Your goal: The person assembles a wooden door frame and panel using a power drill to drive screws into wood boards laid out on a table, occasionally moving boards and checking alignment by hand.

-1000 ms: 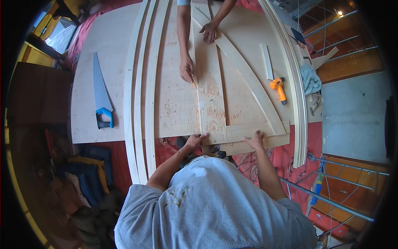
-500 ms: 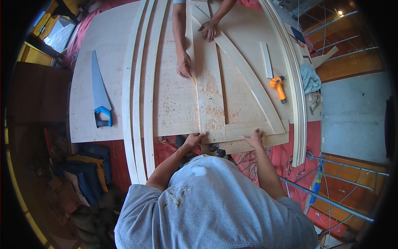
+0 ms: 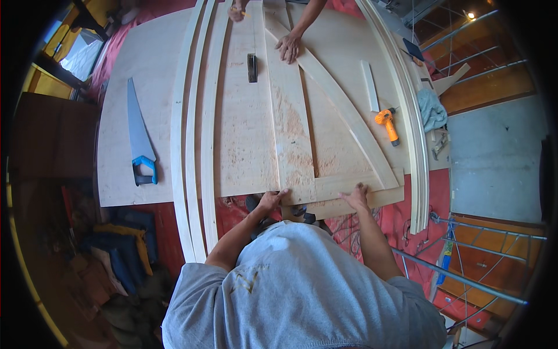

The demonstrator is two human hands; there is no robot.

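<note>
A flat wooden frame lies on a plywood sheet (image 3: 157, 52) in front of me. At the near end of its wide upright plank (image 3: 290, 134), my left hand (image 3: 272, 200) grips the corner, thumb on top. My right hand (image 3: 356, 196) holds the short crosspiece (image 3: 331, 184), thumb apart from the bent fingers. A curved brace (image 3: 343, 110) slants from the far end to the crosspiece's right side. Across from me, a co-worker's hand (image 3: 288, 47) presses on the brace's far part. That person's other hand (image 3: 236, 13) holds a yellow pencil at the far edge.
A handsaw (image 3: 139, 131) lies at left, beside long wooden strips (image 3: 193, 116). A dark rectangular tool (image 3: 252, 68) rests left of the frame. On the right are an orange drill (image 3: 387, 125), a short strip (image 3: 369, 86), more long strips (image 3: 415, 139) and metal scaffolding (image 3: 465, 282). Wood shavings litter the middle.
The co-worker's pencil hand has moved from the plank's left edge to the far edge, uncovering the dark tool. My hands keep their places on the frame.
</note>
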